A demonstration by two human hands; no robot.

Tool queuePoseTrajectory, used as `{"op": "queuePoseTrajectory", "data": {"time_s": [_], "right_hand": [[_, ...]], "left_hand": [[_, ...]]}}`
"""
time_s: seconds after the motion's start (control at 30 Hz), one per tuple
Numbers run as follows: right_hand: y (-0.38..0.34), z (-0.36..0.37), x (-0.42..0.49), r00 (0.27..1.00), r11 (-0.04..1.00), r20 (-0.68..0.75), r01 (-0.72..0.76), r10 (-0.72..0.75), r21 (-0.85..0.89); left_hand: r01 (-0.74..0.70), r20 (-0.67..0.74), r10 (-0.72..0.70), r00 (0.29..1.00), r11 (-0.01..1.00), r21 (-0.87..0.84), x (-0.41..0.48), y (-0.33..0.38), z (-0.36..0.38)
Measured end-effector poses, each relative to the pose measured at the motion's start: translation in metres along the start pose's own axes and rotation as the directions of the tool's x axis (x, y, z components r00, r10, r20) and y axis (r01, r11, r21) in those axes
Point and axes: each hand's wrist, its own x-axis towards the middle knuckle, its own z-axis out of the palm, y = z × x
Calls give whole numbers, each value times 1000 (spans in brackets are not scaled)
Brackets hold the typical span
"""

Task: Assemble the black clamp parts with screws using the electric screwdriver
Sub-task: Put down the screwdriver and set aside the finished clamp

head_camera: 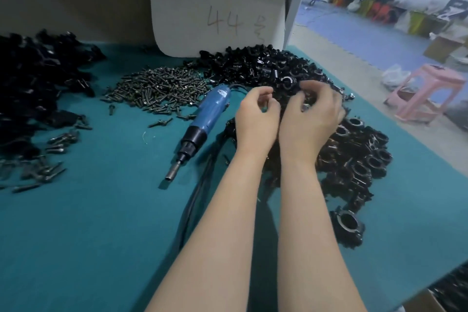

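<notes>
We had left hand [257, 121] and right hand [312, 121] at the clamp parts [266, 66] just right of the screwdriver [210, 114]. Fingers [312, 86] curled on both; we couldn't tell if they pinched anything.

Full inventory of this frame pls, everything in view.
electric screwdriver: one, blue-black, lying centre
screws: one pile, dark, behind the screwdriver
loose clamp parts: one pile, black, back right
ring clamps: one pile, black, right edge
black parts: one heap, far left
long bolts: scatter, dark, front left
board: one, white, marked 44, at back
mat: one, teal, covering table
stool: one, pink, floor right
left hand: one, fingers curled over clamp parts
right hand: one, curled beside it, grip unclear
</notes>
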Motion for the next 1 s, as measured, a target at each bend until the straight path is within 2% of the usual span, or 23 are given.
{"op": "queuePoseTrajectory", "data": {"time_s": [0.13,0.2,0.27,0.37,0.47,0.53,0.63,0.77,0.83,0.9,1.0], "right_hand": [[-35,43,-39,966,969,246,11,-74,248],[-55,67,-63,910,952,402,-28,-102,305],[-71,92,-89,817,948,558,-48,-144,314],[-92,129,-127,634,965,742,25,-218,263],[-110,161,-160,482,966,837,147,-258,213],[-121,180,-176,430,961,873,240,-229,134],[-129,200,-189,372,943,923,330,-96,-34],[-130,209,-194,351,938,934,342,-70,-58],[-129,207,-189,371,956,924,291,-86,-28],[-128,202,-174,473,987,875,154,-104,34],[-123,186,-134,613,984,780,-23,-125,176]], "left_hand": [[96,-231,-144,962,974,-207,14,3,-64],[119,-342,-212,916,954,-275,17,-1,-102],[116,-468,-249,848,949,-295,18,-8,-141],[83,-650,-272,710,949,-305,16,-17,-198],[13,-753,-280,596,941,-339,15,-22,-242],[-13,-772,-295,564,931,-366,16,-24,-261],[-20,-751,-326,574,911,-411,19,-27,-274],[33,-735,-342,585,916,-399,23,-30,-278],[45,-746,-331,579,926,-376,24,-31,-275],[54,-746,-285,602,946,-318,24,-29,-269],[90,-625,-226,748,966,-242,32,-24,-247]]}}
